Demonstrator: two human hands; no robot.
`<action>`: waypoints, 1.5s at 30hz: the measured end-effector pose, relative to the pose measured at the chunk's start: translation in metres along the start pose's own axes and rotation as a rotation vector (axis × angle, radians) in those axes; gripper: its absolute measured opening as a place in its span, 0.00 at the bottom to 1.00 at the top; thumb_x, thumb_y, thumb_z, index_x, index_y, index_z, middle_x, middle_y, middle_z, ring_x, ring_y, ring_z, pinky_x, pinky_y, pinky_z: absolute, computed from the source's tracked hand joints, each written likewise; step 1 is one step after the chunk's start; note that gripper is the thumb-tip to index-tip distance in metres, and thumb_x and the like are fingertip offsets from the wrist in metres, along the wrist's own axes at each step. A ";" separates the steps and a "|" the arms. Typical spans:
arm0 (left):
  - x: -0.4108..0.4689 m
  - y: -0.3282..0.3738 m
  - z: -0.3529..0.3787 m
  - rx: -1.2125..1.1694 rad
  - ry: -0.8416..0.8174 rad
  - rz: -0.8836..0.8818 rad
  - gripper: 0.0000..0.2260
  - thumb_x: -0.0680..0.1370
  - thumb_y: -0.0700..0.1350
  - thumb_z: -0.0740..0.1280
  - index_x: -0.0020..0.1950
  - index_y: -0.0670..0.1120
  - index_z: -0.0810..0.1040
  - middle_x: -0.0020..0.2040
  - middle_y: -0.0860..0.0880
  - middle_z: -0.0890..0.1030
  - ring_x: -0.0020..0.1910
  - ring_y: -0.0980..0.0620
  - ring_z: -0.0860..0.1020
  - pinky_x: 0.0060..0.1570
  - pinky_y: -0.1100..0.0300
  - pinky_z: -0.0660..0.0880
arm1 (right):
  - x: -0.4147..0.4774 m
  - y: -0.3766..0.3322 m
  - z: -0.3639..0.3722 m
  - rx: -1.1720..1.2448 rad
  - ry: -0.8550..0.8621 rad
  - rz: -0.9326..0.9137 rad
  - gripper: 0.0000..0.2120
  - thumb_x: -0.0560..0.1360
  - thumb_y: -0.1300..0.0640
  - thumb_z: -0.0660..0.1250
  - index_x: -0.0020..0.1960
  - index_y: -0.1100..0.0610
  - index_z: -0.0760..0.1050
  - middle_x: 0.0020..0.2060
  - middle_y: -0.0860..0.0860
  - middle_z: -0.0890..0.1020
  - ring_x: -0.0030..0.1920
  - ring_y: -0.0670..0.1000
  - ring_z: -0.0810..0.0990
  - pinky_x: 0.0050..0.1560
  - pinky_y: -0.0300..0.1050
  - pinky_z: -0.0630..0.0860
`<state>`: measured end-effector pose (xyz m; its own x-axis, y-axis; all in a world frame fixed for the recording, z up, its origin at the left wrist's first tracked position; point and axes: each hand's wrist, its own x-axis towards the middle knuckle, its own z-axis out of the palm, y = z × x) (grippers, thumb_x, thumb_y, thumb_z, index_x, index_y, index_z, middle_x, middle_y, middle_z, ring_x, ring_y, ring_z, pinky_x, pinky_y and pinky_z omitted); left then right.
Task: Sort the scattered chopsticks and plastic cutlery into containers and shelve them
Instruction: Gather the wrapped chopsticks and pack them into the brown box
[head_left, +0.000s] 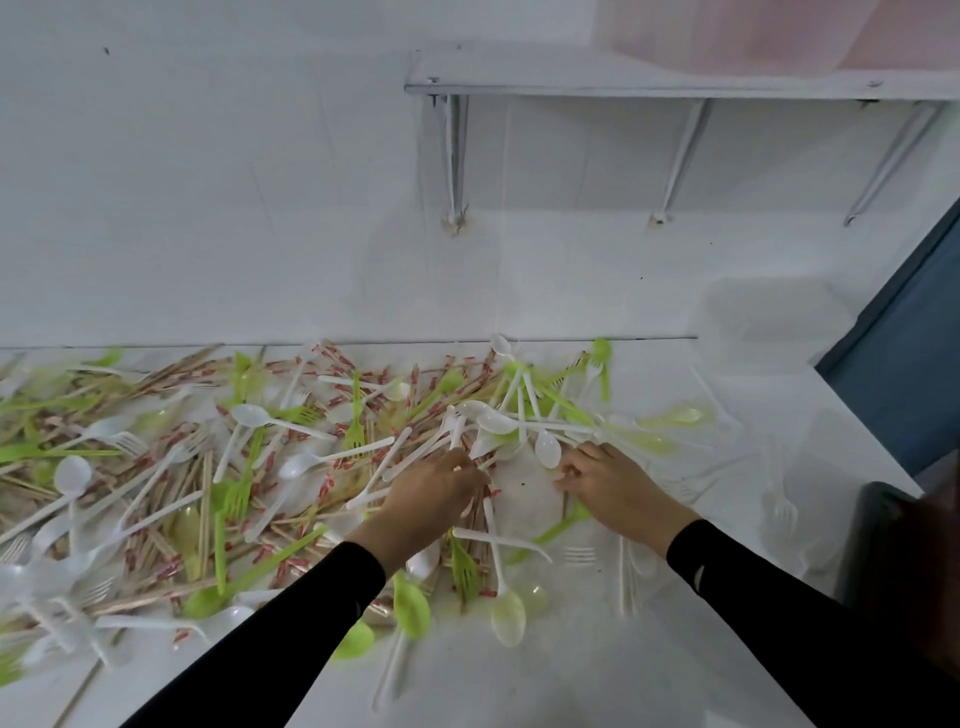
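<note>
Counter (649, 675): white, set against a white wall, with mixed cutlery scattered across its left and middle.
Chopsticks (182, 364): thin tan sticks, many with red-printed bands, lying criss-cross under and between the plastic pieces from the left edge to just past the middle.
White spoons (249, 415): scattered on top of the chopsticks, and one lies just above the right hand's fingertips.
Green forks (355, 431): mixed through the same pile, along with green spoons nearer the front edge.
Left hand (436, 488): palm down in the middle of the pile, fingers curled in and pinching a few chopsticks, with white handles fanning out just beyond the knuckles.
Right hand (613, 483): palm down beside the left, fingers bent with the tips at the counter. Whether it holds anything cannot be told.
Sleeves: black, reaching to both wrists.
Shelf (623, 83): white, on slanted brackets above the counter, with a pale pink container (779, 31) sitting on it.
Clear container (769, 317): faint, at the back right of the counter.
</note>
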<state>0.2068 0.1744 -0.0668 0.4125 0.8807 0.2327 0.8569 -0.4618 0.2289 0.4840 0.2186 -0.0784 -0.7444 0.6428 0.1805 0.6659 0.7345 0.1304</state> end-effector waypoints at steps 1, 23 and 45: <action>0.005 0.000 0.003 0.087 -0.007 0.059 0.11 0.67 0.41 0.77 0.47 0.52 0.84 0.45 0.51 0.80 0.38 0.49 0.79 0.28 0.59 0.76 | 0.000 0.003 0.001 -0.014 0.024 -0.006 0.13 0.66 0.60 0.62 0.40 0.46 0.83 0.42 0.46 0.80 0.45 0.49 0.72 0.40 0.42 0.72; 0.043 0.035 -0.043 -0.948 0.248 -0.116 0.04 0.79 0.42 0.68 0.51 0.46 0.82 0.50 0.51 0.85 0.55 0.52 0.82 0.56 0.57 0.76 | 0.024 0.018 0.012 -0.126 0.019 -0.346 0.11 0.75 0.50 0.59 0.44 0.45 0.81 0.46 0.46 0.81 0.48 0.51 0.79 0.44 0.44 0.77; 0.050 0.003 -0.035 -1.052 0.537 -0.300 0.08 0.84 0.40 0.58 0.59 0.48 0.75 0.48 0.51 0.82 0.49 0.54 0.80 0.50 0.63 0.75 | 0.017 0.019 0.019 -0.046 0.083 -0.422 0.15 0.76 0.61 0.56 0.50 0.53 0.81 0.51 0.50 0.82 0.54 0.52 0.81 0.62 0.42 0.67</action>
<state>0.2195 0.2128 -0.0218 -0.1525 0.9267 0.3434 0.1252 -0.3266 0.9368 0.4830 0.2473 -0.0912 -0.9468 0.2670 0.1798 0.3067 0.9177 0.2524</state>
